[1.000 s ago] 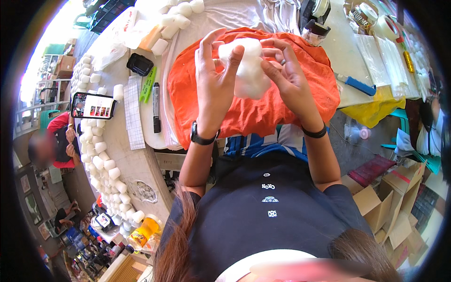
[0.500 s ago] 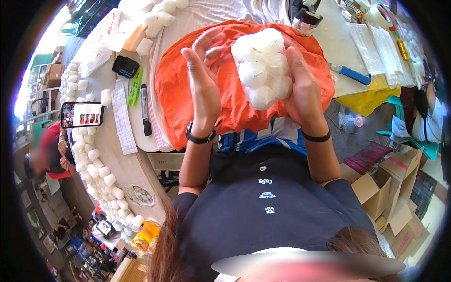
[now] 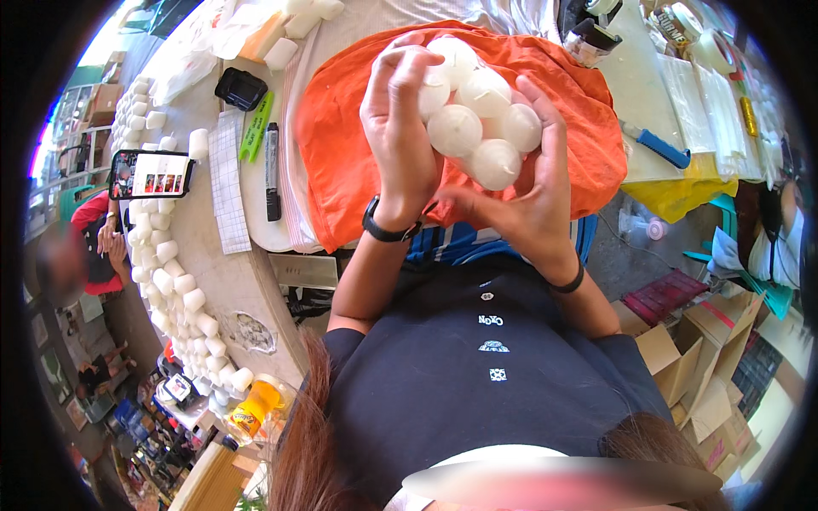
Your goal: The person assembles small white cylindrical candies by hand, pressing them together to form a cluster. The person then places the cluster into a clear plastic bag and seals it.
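Observation:
A cluster of several short white candles (image 3: 455,131), wicks showing on their round ends, is held up between my two hands. It looks wrapped in thin clear plastic, though the film is hard to make out. My left hand (image 3: 402,128) grips the cluster's left side with curled fingers. From the right, my right hand (image 3: 535,192) supports the cluster with its fingers along the edge, the thumb stretched out below. Beneath the candles an orange cloth (image 3: 339,162) covers my lap and the table edge.
Rows of white candles (image 3: 189,300) line the left table, beside a phone (image 3: 150,175), a black marker (image 3: 273,170) and a green cutter (image 3: 256,128). A blue-handled knife (image 3: 663,149) and clear plastic sleeves (image 3: 686,102) lie right. Cardboard boxes (image 3: 699,358) stand lower right. Another person (image 3: 98,247) sits far left.
The candle cluster has turned so that more wick ends face me. My left hand, earlier apart from it, now grips its left side. My right thumb has swung below it.

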`<action>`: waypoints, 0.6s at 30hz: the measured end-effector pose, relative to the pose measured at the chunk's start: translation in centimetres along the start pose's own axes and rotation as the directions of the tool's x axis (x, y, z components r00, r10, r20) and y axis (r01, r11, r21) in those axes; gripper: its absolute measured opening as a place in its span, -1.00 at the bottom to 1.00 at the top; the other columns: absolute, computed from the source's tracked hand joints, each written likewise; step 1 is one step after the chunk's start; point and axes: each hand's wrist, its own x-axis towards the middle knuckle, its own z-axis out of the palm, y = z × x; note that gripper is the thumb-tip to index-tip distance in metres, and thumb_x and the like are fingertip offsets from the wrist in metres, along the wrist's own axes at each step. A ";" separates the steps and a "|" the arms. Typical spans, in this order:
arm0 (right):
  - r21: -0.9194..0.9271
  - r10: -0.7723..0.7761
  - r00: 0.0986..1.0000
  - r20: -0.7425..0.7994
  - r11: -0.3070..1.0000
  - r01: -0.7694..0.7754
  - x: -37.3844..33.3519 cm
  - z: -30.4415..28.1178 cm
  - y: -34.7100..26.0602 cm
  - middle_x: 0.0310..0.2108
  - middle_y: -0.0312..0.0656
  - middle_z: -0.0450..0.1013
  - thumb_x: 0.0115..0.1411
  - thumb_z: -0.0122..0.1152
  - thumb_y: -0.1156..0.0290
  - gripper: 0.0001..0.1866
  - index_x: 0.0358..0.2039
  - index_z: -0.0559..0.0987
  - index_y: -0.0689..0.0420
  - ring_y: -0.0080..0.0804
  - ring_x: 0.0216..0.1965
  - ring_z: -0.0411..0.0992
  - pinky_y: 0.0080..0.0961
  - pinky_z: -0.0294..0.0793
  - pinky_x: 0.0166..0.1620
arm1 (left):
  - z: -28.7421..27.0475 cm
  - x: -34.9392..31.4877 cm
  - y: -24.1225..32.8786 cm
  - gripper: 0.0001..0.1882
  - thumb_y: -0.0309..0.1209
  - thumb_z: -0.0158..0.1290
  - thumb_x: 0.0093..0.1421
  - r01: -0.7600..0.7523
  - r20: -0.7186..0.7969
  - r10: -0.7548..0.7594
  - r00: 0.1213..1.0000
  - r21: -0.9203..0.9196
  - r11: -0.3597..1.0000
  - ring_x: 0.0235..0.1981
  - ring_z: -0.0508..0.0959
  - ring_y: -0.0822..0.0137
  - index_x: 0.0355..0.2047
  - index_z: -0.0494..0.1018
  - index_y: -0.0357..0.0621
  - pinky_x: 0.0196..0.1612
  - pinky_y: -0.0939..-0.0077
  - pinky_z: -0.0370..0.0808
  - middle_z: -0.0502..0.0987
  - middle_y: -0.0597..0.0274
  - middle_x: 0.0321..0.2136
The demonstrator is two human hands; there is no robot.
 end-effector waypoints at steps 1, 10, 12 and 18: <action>-0.053 -0.012 1.000 -0.008 0.999 0.011 0.1 -0.2 0.3 0.28 -0.01 0.20 -0.12 0.66 0.52 0.14 0.38 0.08 0.23 -0.19 0.31 0.25 -0.22 0.34 0.34 | -0.2 -0.2 0.5 -0.66 -0.29 0.07 0.33 0.094 0.018 -0.093 0.996 -0.121 0.988 -0.08 0.56 0.38 0.00 0.47 -0.28 -0.03 0.43 0.51 0.53 0.14 -0.03; -0.337 -0.298 0.946 0.129 0.884 0.325 1.3 -3.8 1.3 0.24 0.03 0.30 -0.09 0.67 0.32 0.04 0.30 0.21 0.31 -0.20 0.23 0.36 -0.27 0.42 0.26 | -2.9 -0.8 2.8 -0.42 -0.22 0.09 0.37 0.576 0.477 -0.397 0.784 -0.320 0.752 0.04 0.56 0.30 0.26 0.26 -0.33 0.08 0.35 0.54 0.50 0.08 0.06; -0.370 -0.295 0.947 0.131 0.871 0.323 1.3 -3.9 1.3 0.24 0.02 0.30 -0.08 0.66 0.25 0.03 0.29 0.22 0.32 -0.19 0.22 0.37 -0.28 0.43 0.25 | -2.6 -1.2 2.4 -0.44 -0.23 0.07 0.38 0.538 0.453 -0.370 0.811 -0.331 0.775 0.04 0.57 0.29 0.25 0.27 -0.34 0.07 0.34 0.55 0.49 0.07 0.06; -0.435 -0.300 0.939 0.168 0.832 0.344 2.1 -3.7 1.2 0.30 0.08 0.24 -0.05 0.64 0.25 0.09 0.36 0.15 0.34 -0.13 0.27 0.33 -0.26 0.42 0.26 | -2.2 -1.7 2.2 -0.46 -0.24 0.03 0.39 0.574 0.420 -0.409 0.810 -0.422 0.702 0.02 0.58 0.24 0.24 0.26 -0.35 0.03 0.28 0.58 0.49 0.04 0.05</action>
